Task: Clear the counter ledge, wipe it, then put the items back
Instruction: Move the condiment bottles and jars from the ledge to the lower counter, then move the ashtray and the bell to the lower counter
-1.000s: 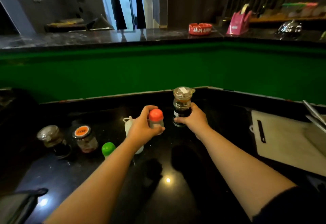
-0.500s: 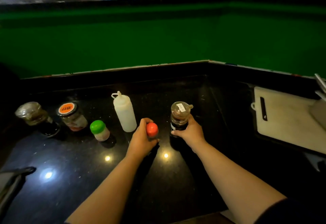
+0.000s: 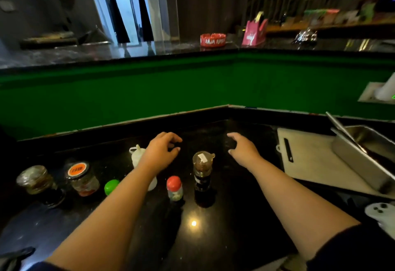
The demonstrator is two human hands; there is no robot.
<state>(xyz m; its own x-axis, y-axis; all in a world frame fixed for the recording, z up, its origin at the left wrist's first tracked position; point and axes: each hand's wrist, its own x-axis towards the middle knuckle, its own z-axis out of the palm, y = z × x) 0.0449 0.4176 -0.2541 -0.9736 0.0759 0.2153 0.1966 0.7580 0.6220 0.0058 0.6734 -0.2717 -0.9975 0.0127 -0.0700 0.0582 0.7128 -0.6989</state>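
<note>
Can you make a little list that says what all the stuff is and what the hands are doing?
left hand: open, empty, above the counter
right hand: open, empty, above the counter
red-capped shaker: upright on the black counter, nobody touching it
dark sauce bottle: upright, right of the shaker
white squeeze bottle: partly behind the left arm
green-capped shaker: left of that arm
orange-lid jar: farther left
foil-topped jar: farthest left
white cutting board: at right, metal tray on it
</note>
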